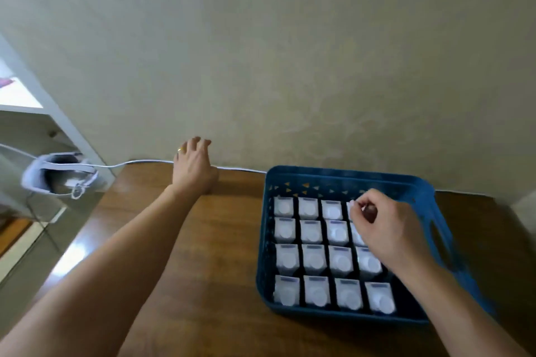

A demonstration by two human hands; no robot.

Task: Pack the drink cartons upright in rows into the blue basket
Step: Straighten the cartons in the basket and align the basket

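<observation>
The blue basket [342,175] stands on the right half of the wooden table [203,255]. Several white drink cartons [314,261] stand upright in it in rows, their round tops facing up. My right hand [388,226] hovers over the far right corner of the rows, its fingertips pinching the top of a carton [351,206] there; that carton is mostly hidden by the hand. My left hand [193,165] reaches out to the table's far edge by the wall, fingers loosely curled and holding nothing.
A white cable [139,162] runs along the table's back edge by the beige wall. A white device with straps [61,174] sits beyond the table's left corner. A white shelf unit [26,107] stands at the far left.
</observation>
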